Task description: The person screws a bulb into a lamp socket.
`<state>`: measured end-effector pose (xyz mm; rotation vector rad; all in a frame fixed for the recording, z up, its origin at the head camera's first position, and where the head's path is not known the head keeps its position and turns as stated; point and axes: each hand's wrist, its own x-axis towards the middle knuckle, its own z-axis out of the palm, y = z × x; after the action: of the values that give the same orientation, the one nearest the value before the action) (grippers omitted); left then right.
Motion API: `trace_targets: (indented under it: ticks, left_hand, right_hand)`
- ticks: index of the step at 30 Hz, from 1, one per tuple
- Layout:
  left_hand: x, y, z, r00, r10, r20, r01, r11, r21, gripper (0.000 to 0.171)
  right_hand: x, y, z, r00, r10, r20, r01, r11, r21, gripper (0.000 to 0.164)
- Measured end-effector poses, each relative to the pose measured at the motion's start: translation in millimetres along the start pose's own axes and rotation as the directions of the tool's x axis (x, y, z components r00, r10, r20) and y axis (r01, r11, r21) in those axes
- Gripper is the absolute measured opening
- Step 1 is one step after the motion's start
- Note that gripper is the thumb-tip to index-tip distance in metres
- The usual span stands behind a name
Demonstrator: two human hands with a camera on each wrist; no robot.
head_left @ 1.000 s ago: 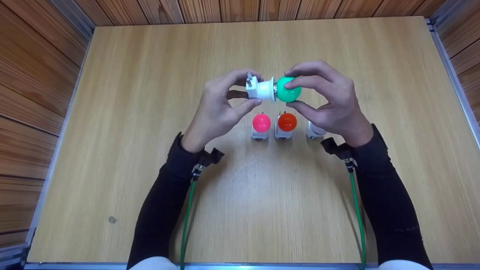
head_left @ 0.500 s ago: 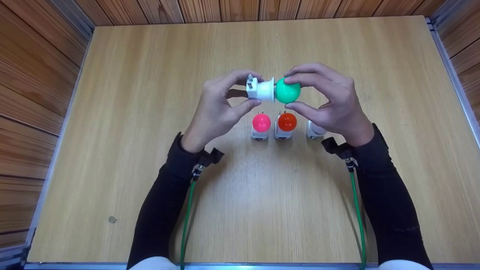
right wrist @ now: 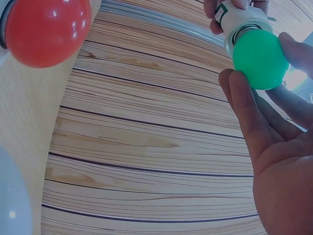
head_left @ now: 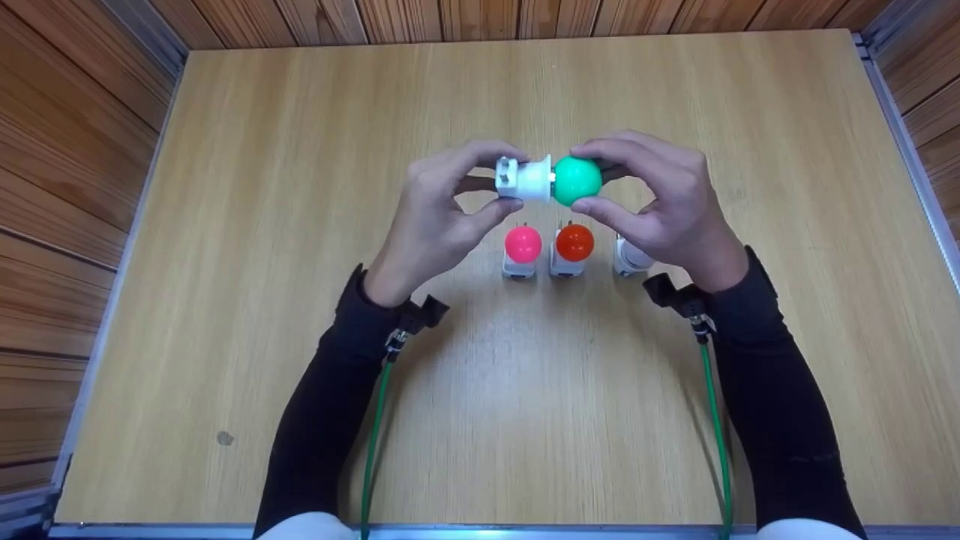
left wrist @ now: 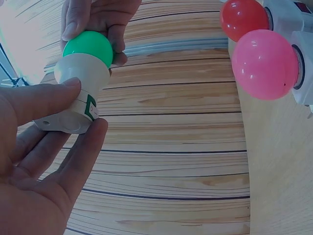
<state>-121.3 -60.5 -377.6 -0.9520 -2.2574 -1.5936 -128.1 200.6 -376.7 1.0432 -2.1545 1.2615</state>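
My left hand (head_left: 442,217) pinches a white plug-in lamp socket (head_left: 527,180) between thumb and fingers, its plug end pointing left. In my right hand (head_left: 664,202), thumb and fingertips grip a green light bulb (head_left: 577,181). The bulb's base sits at the socket's mouth, and the two lie in one line above the table. From the right wrist view, part of the metal thread shows between the green bulb (right wrist: 260,59) and the socket rim (right wrist: 230,44). The left wrist view shows a green label on the socket (left wrist: 80,93).
Below the hands stand a pink bulb (head_left: 523,244) and an orange-red bulb (head_left: 574,243), each in a white socket. Another white item (head_left: 631,259) is partly hidden by my right hand. Green cables (head_left: 377,435) run from both wrists across the wooden table (head_left: 187,300).
My right fingers have turned the green bulb and moved round it, the upper fingers going further behind. The socket has rolled slightly, its prongs now facing more towards the head camera.
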Motion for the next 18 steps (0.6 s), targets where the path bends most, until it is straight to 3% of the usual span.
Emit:
trace_targets:
  ticks: [18]
  left_hand:
    - [-0.6,-0.2,-1.3,1.0,-0.028,-0.001,0.028,0.999,-0.019,0.039]
  right_hand:
    - [0.1,0.6,1.6,1.0,0.001,-0.012,-0.001,1.0,0.009,0.051]
